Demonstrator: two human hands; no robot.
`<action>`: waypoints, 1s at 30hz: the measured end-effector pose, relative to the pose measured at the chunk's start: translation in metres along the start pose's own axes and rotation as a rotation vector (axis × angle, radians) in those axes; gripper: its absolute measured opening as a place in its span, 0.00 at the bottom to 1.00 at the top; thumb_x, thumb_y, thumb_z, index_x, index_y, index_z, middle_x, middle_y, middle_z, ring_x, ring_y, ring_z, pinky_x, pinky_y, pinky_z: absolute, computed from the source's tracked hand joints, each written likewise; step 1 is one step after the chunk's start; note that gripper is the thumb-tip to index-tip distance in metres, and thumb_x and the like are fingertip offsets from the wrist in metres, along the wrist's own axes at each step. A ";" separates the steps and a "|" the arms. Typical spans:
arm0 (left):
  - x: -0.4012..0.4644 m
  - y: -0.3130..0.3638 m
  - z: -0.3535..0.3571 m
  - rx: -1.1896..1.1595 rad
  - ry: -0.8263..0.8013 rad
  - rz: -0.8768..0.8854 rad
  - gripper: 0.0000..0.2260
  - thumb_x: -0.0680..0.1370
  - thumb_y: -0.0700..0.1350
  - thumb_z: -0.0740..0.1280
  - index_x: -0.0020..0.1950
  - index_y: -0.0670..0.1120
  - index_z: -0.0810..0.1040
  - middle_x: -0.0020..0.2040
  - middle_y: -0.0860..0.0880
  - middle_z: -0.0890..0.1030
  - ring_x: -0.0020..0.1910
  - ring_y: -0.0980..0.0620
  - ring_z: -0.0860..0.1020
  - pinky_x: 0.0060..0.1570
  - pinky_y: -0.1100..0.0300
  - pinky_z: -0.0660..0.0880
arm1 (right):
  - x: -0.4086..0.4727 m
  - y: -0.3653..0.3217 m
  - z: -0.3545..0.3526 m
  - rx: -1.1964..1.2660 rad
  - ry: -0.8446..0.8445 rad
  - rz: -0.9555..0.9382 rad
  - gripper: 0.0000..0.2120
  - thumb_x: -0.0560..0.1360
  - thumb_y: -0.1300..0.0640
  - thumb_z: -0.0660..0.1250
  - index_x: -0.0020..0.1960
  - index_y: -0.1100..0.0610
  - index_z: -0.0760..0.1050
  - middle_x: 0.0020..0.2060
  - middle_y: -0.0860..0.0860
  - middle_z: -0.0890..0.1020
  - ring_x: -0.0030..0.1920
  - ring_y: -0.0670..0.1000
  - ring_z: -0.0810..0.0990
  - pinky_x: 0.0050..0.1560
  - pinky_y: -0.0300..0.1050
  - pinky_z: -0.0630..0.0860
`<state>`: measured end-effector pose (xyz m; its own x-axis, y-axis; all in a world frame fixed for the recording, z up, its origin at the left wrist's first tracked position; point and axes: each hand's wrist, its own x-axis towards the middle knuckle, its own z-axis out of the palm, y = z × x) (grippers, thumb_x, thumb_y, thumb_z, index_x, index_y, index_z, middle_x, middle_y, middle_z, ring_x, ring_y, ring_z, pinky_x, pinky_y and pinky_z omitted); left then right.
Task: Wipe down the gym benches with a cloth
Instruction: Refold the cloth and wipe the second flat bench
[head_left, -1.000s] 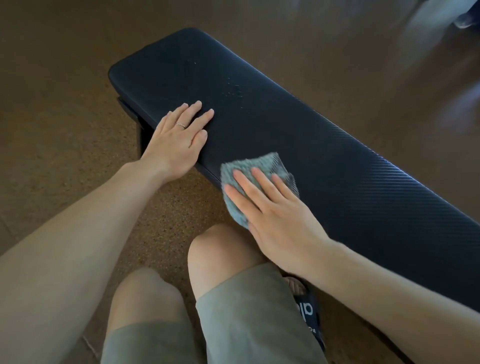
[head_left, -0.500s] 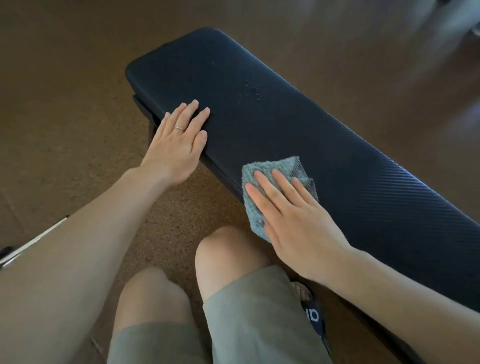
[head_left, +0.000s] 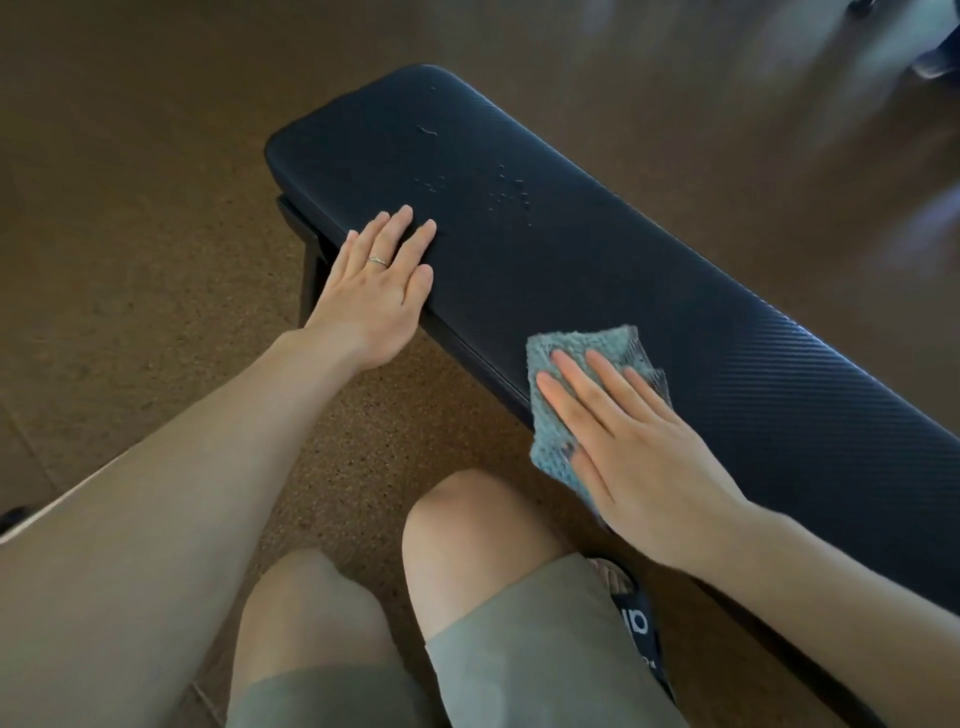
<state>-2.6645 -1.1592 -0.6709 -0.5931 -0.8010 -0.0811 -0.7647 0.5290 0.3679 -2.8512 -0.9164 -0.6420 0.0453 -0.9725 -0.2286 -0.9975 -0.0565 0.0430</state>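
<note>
Cloth (head_left: 563, 358) has slid rightward along bench (head_left: 675, 291) under right hand's (head_left: 644, 457) flat, spread fingers (head_left: 571, 371).

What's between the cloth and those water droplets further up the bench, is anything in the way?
Nothing visible. The right hand presses the cloth flat on the bench; bare pad runs from it to the droplets. The left hand rests at the near edge, beside that path.
</note>
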 end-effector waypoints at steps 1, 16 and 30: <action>0.001 0.000 0.000 -0.001 -0.003 0.002 0.24 0.88 0.55 0.44 0.85 0.56 0.48 0.85 0.53 0.45 0.84 0.53 0.40 0.80 0.54 0.35 | 0.018 -0.002 -0.003 0.025 0.010 0.008 0.30 0.84 0.46 0.41 0.84 0.53 0.44 0.83 0.53 0.51 0.82 0.56 0.48 0.81 0.57 0.53; 0.004 0.001 0.000 0.032 -0.034 -0.015 0.25 0.88 0.55 0.43 0.85 0.56 0.46 0.85 0.54 0.43 0.83 0.53 0.39 0.81 0.52 0.35 | 0.028 -0.007 -0.003 0.162 0.034 0.098 0.29 0.83 0.43 0.39 0.83 0.47 0.41 0.83 0.46 0.44 0.82 0.51 0.41 0.79 0.49 0.39; 0.003 -0.001 0.001 0.043 -0.030 -0.029 0.25 0.87 0.56 0.42 0.85 0.57 0.46 0.85 0.56 0.42 0.83 0.55 0.38 0.80 0.55 0.33 | 0.036 0.008 -0.006 0.157 0.042 0.083 0.30 0.83 0.43 0.35 0.84 0.49 0.44 0.83 0.48 0.47 0.83 0.53 0.44 0.81 0.53 0.45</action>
<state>-2.6659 -1.1619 -0.6727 -0.5776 -0.8076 -0.1193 -0.7914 0.5181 0.3245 -2.8570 -0.9534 -0.6444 -0.0390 -0.9811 -0.1894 -0.9940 0.0574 -0.0928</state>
